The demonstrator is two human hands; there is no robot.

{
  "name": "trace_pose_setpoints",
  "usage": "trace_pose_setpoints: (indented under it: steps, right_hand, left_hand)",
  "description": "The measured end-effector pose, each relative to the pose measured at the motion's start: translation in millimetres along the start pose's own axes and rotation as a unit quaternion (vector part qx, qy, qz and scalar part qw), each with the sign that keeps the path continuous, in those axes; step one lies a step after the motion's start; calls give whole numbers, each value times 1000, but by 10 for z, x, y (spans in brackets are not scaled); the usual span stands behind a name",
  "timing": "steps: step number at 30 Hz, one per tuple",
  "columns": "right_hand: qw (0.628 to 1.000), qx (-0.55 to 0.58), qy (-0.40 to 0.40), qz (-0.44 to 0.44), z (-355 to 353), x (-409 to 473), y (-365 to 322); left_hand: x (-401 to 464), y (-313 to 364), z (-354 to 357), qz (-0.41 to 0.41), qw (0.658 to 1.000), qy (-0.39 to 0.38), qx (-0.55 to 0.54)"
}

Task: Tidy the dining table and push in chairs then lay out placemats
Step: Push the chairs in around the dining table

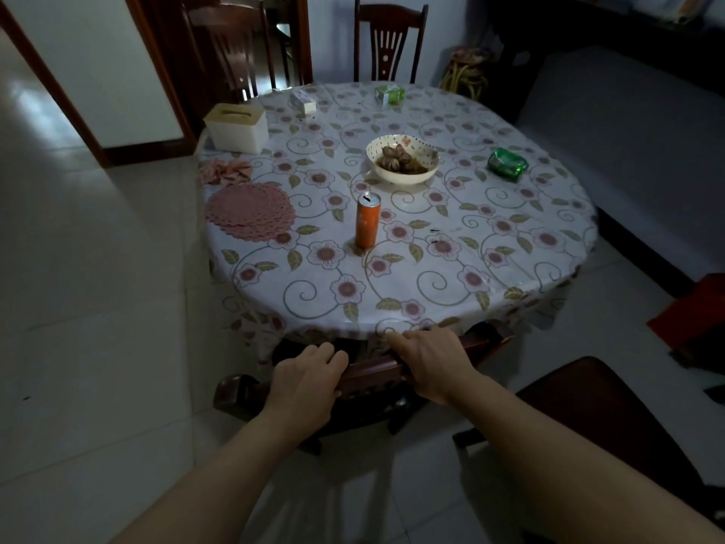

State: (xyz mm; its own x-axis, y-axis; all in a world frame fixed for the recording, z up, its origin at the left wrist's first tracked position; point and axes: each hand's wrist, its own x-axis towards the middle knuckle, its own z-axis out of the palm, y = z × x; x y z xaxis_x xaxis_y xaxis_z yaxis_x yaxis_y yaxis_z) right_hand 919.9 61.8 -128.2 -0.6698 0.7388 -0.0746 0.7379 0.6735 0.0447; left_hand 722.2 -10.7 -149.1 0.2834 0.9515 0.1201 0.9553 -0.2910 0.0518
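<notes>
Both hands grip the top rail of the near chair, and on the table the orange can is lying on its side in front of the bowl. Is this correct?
Not quite. The orange can stands upright, as the head view shows. The rest holds: the left hand and right hand grip the top rail of the near chair, and the can is in front of the bowl on the table.

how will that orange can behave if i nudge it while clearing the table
The orange can is tall and slim, standing upright on the glossy tablecloth, so it probably tips rather than slides. Its tab hole looks open, so it may be light, or spill any leftover drink.
</notes>
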Motion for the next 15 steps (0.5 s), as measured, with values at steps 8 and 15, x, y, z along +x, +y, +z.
trace_pose_setpoints:
  steps: [8,15]
  right_hand:
    - [999,-41,-4,-24,-69,-1,78]
    - [999,-46,14,2,-29,160,397]
  left_hand:
    - [65,36,94,13,998,54,-15]
    - [398,74,107,4,996,81,-26]
